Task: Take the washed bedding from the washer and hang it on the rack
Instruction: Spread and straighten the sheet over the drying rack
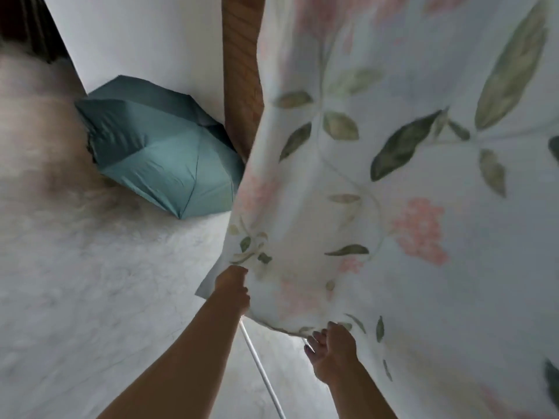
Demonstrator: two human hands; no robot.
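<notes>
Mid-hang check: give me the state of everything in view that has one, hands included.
Floral sheet: spread, hanging from above the frame, lower edge lifted.
Left hand: grips the sheet's corner edge.
Right hand: pinches the sheet's lower hem.
Teal umbrella: open, lying on the floor.
White rod: slanted under the sheet, upper end hidden.

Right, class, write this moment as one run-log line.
step: hanging sheet | left hand: grips its edge | right hand: grips hem | rod: below hem | umbrella: open on floor
</notes>
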